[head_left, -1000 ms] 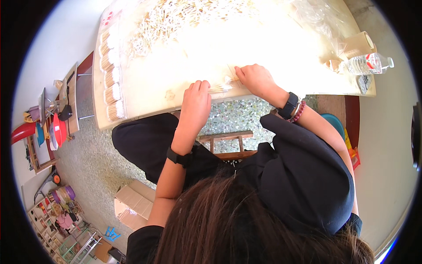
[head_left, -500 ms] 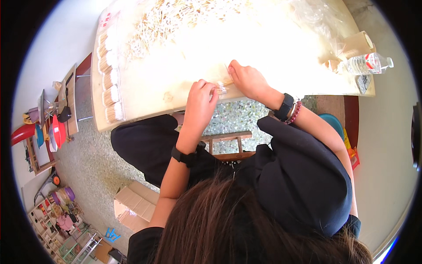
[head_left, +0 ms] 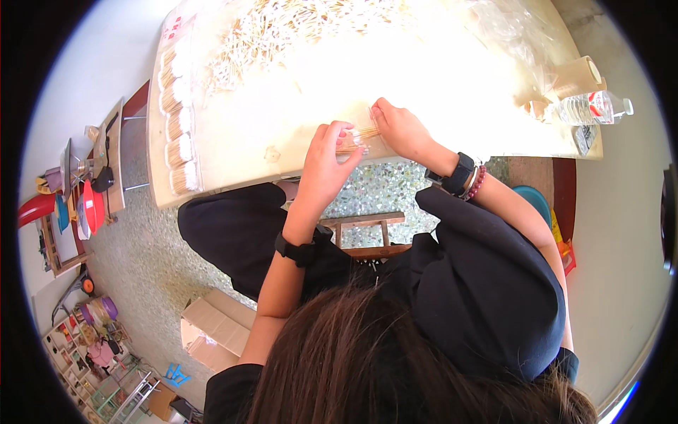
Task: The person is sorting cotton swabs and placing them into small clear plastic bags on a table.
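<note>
At the table's near edge, my left hand (head_left: 325,157) curls its thumb and fingers around a small bundle of wooden-stick cotton swabs (head_left: 347,146). More swabs (head_left: 367,132) with white tips reach from there toward my right hand (head_left: 404,132). That hand is closed, its thumb and forefinger pinching what looks like the thin edge of a clear plastic bag (head_left: 372,114). Glare and the fingers hide most of the bag. Along the table's left side lies a row of bundled swabs (head_left: 176,131) in clear plastic.
Many loose swabs (head_left: 275,35) are heaped at the table's far side. On the right are a clear bottle (head_left: 586,108), a brown roll (head_left: 575,76) and crumpled clear plastic (head_left: 512,35). A wooden stool (head_left: 371,220) stands below the table; a cardboard box (head_left: 219,325) sits lower left.
My left hand has opened its thumb and fingers wider around the swabs. My right hand has shifted slightly right, and more swabs show between the hands.
</note>
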Action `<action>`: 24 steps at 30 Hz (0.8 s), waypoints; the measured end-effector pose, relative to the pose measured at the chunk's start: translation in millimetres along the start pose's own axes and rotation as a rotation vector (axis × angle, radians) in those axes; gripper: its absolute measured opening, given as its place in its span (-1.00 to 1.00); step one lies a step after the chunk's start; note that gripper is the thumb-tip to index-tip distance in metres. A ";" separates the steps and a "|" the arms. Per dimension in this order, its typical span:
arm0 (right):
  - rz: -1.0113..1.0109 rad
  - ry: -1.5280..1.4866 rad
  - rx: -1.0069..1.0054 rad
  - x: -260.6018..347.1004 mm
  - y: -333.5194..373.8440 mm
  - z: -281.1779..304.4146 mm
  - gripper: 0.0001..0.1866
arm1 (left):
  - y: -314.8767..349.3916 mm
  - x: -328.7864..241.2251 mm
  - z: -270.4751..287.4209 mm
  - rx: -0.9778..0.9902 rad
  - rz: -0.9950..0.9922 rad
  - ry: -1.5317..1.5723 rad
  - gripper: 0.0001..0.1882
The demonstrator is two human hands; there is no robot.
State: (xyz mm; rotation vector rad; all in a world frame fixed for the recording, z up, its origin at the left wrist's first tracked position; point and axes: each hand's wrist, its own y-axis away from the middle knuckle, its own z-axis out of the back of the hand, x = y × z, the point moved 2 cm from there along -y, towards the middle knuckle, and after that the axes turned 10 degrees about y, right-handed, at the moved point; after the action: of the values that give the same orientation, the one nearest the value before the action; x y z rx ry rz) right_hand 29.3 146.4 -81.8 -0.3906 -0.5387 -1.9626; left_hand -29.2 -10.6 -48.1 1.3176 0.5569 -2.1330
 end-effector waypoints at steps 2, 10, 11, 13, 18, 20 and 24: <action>0.019 -0.075 -0.011 1.1 1.7 -4.3 -0.68 | -0.2 0.8 -0.7 -0.018 0.010 0.034 -0.72; 0.101 0.218 0.085 23.6 6.3 -2.6 -0.76 | 2.8 17.4 -5.9 -0.056 -0.083 -0.093 -0.79; 0.154 0.341 0.102 24.6 6.5 -4.1 -0.77 | 3.3 17.2 -7.3 -0.052 -0.083 -0.091 -0.79; 0.196 0.359 0.087 25.7 6.9 -0.1 -0.75 | 3.5 13.9 -8.2 -0.070 -0.103 -0.182 -0.79; 0.319 0.187 -0.098 5.8 8.8 26.2 -0.76 | 2.3 14.6 -12.4 -0.065 -0.080 -0.196 -0.77; 0.422 0.061 -0.079 1.5 20.3 43.8 -0.77 | 2.6 14.1 -12.7 -0.062 -0.057 -0.190 -0.76; 0.573 -0.063 -0.066 -7.1 26.8 43.2 -0.76 | 3.6 9.2 -12.3 -0.085 -0.109 -0.266 -0.74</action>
State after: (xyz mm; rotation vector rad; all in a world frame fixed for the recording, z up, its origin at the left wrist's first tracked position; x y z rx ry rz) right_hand 58.1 164.4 -43.4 -0.5784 -0.3507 -1.4204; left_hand -22.0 -8.0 -61.8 0.9569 0.6111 -2.2992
